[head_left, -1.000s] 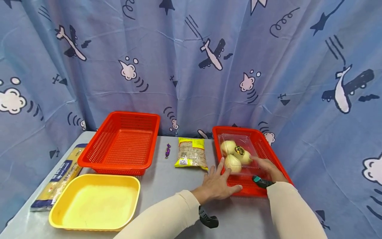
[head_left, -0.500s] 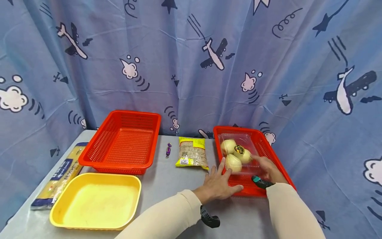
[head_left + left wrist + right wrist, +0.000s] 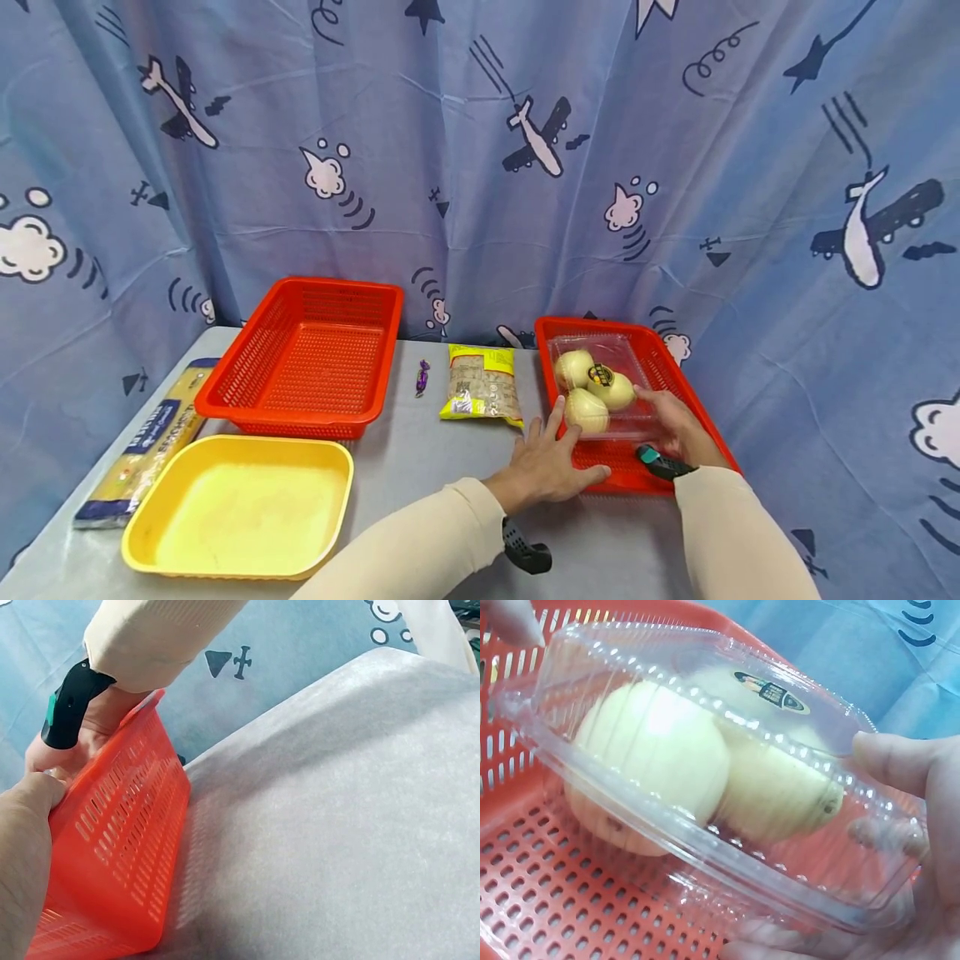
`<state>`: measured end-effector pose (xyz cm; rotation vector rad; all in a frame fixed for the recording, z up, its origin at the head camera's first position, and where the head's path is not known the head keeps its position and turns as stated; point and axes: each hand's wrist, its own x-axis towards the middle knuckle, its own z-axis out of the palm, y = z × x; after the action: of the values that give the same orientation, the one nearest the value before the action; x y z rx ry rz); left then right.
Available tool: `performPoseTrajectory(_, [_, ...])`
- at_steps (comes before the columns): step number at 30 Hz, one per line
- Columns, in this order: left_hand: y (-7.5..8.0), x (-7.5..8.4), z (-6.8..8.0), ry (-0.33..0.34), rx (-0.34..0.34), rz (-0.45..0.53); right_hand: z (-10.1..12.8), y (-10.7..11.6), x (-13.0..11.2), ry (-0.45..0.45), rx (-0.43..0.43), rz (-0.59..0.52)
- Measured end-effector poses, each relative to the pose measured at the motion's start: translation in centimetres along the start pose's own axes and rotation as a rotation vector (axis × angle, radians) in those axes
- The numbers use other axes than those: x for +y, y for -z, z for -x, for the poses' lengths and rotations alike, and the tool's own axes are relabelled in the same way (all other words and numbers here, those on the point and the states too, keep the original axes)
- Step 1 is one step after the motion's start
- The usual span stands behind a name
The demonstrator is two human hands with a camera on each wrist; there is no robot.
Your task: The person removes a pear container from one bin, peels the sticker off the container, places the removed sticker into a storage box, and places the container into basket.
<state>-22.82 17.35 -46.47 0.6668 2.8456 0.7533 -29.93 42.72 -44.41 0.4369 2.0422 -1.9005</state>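
A clear plastic clamshell box (image 3: 630, 417) of pale yellow, pear-like fruit (image 3: 587, 411) is inside the right red basket (image 3: 611, 477). My right hand (image 3: 684, 427) grips the box's right end. In the right wrist view the thumb (image 3: 889, 754) presses the lid's edge, while fingers show through the plastic and below it. A dark round label (image 3: 771, 691) marks the lid. My left hand (image 3: 542, 462) lies over the basket's front left corner with straight, spread fingers, the tips reaching over the rim beside the box. Its thumb (image 3: 41, 791) is at the rim in the left wrist view.
Left of the hands lies a yellow-ended bag (image 3: 483, 383), with a purple-wrapped candy (image 3: 422, 378) beside it. Another red basket (image 3: 300, 417) stands behind a yellow tray (image 3: 236, 508). A long blue-and-yellow packet (image 3: 150, 450) lies along the table's left edge. A patterned curtain (image 3: 450, 167) hangs behind.
My right hand has shifted slightly to the right on the box, and the box has tilted a little. My left hand stays in place at the basket's corner.
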Motion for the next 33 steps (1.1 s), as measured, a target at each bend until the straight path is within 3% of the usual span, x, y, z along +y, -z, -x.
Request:
performPoseTrajectory(9, [0.0, 0.2, 0.2, -0.002, 0.011, 0.003, 0.9, 0.8, 0.1, 0.000, 0.088, 0.035])
performPoseTrajectory(33, [-0.1, 0.3, 0.2, 0.021, 0.005, 0.026, 3.2, 2.0, -0.1, -0.038, 0.121, -0.100])
